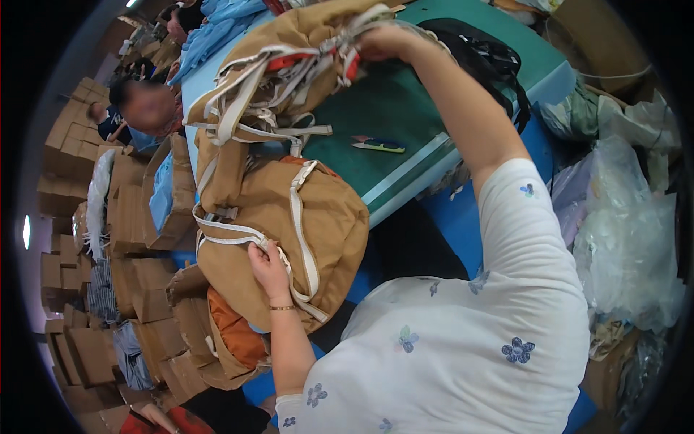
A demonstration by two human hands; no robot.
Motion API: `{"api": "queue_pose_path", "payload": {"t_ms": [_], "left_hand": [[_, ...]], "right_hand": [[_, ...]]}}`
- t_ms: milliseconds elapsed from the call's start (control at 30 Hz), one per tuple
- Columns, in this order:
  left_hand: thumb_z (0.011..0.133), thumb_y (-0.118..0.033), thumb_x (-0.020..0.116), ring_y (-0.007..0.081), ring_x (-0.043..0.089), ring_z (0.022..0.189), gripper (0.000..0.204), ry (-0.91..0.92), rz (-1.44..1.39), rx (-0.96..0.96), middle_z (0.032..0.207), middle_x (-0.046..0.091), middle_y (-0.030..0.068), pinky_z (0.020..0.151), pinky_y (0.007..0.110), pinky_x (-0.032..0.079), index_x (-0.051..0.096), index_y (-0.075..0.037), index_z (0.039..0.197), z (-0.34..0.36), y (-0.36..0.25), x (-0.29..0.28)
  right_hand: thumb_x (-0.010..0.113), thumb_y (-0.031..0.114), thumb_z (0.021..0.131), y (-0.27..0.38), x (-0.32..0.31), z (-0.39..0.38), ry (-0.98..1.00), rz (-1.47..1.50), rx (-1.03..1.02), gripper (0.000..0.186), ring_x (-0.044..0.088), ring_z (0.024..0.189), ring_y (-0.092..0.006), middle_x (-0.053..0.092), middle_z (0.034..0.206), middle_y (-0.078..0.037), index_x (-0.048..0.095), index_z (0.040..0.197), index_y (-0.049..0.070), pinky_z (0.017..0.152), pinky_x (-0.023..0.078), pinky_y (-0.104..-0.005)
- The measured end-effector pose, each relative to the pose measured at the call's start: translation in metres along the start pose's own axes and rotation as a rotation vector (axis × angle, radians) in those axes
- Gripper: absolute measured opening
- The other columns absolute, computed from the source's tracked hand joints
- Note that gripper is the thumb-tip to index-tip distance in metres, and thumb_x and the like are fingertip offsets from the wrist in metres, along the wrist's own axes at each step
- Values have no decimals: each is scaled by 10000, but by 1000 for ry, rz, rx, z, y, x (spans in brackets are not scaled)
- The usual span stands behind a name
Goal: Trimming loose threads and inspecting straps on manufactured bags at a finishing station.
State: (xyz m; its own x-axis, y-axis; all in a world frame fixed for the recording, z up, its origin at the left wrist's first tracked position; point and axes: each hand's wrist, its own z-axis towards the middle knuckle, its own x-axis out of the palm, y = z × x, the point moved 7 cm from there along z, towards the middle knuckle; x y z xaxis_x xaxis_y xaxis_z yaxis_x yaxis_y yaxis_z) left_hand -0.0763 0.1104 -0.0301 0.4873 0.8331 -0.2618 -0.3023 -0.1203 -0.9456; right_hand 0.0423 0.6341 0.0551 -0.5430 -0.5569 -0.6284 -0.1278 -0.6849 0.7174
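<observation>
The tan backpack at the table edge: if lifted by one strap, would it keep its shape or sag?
The tan backpack would probably sag: its cloth already folds over the green table edge. It looks light for its size, seemingly unfilled. The left hand grips a pale strap; loose straps may swing or snag.

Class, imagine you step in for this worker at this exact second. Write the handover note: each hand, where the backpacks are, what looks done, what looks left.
Left hand: gripping a white strap on the tan backpack that hangs over the near edge of the green table.
Right hand: stretched out, closed on the straps of a second tan backpack lying further back on the table.
Nearby: small blue and yellow clippers on the table, a black bag behind the right arm, an orange-lined bag in the cardboard boxes below.
Done: cannot tell from this view.
Left: both tan bags are in hand, neither set aside.
</observation>
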Motion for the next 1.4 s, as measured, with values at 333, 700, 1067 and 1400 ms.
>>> {"api": "queue_pose_path", "payload": {"t_ms": [333, 700, 1067, 1400], "left_hand": [[937, -72, 526, 114, 549, 853, 276, -62, 39, 44, 1001, 579, 93, 737, 251, 462, 428, 57, 1160, 9, 16, -14], [924, -99, 544, 142, 522, 796, 220, 110, 394, -15, 896, 546, 85, 717, 280, 446, 446, 37, 1067, 27, -4, 0], [824, -109, 539, 416, 502, 672, 255, 197, 595, 117, 772, 516, 230, 577, 454, 396, 493, 72, 999, -5, 8, -7], [805, -118, 520, 473, 515, 867, 239, 164, 781, -352, 918, 513, 282, 754, 506, 437, 478, 52, 967, -48, 86, -44]], "right_hand": [[635, 239, 756, 23, 59, -165, -140, 48, 31, 485, 566, 1087, -335, 615, 1144, -185, 588, 1209, 69, 952, 437, -398], [620, 110, 685, 17, 51, -168, -186, -672, -97, 361, 551, 1037, -235, 631, 1066, -28, 677, 1040, 134, 819, 469, -355], [637, 62, 605, 42, 39, -160, -113, -518, 54, 470, 531, 1042, -268, 579, 1100, -69, 594, 1072, 96, 852, 391, -389], [662, 117, 635, 37, 39, -147, 3, -354, 144, 462, 511, 1101, -240, 567, 1142, -32, 595, 1092, 134, 904, 378, -408]]}}
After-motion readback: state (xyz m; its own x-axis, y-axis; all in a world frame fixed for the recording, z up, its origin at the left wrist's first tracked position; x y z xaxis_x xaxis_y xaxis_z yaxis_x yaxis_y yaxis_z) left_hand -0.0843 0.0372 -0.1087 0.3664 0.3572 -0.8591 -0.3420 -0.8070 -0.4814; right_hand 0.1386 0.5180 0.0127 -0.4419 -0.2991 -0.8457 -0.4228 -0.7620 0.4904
